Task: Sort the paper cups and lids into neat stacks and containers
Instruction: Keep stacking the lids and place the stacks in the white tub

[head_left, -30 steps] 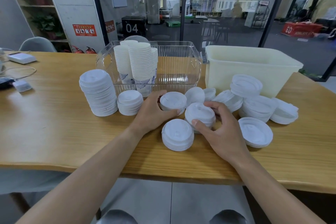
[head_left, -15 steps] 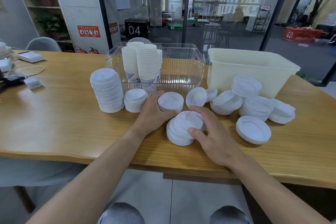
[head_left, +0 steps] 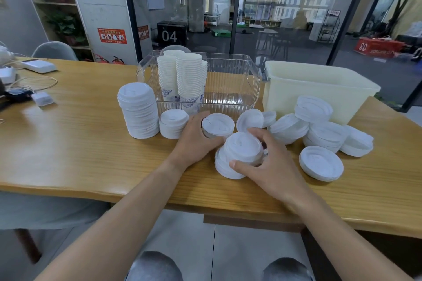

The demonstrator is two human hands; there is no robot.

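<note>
White cup lids lie in small piles across the wooden table (head_left: 86, 143). My right hand (head_left: 271, 166) grips a small stack of lids (head_left: 243, 147) set crookedly on another low lid stack (head_left: 225, 167). My left hand (head_left: 196, 139) curls round a short lid stack (head_left: 218, 124) just behind. A tall neat lid stack (head_left: 139, 113) and a short one (head_left: 173, 122) stand to the left. Stacked paper cups (head_left: 182, 75) stand in the clear bin (head_left: 233, 89).
A cream plastic tub (head_left: 319, 89) stands at the back right, with loose lid piles (head_left: 319, 128) in front of it and one flat lid pile (head_left: 320, 163) nearer me. Cables and small devices (head_left: 29, 93) lie at the far left. The table's front edge is close.
My right hand carried its lid stack toward me and set it on the near stack, where it sits tilted. My left hand stayed on the stack behind.
</note>
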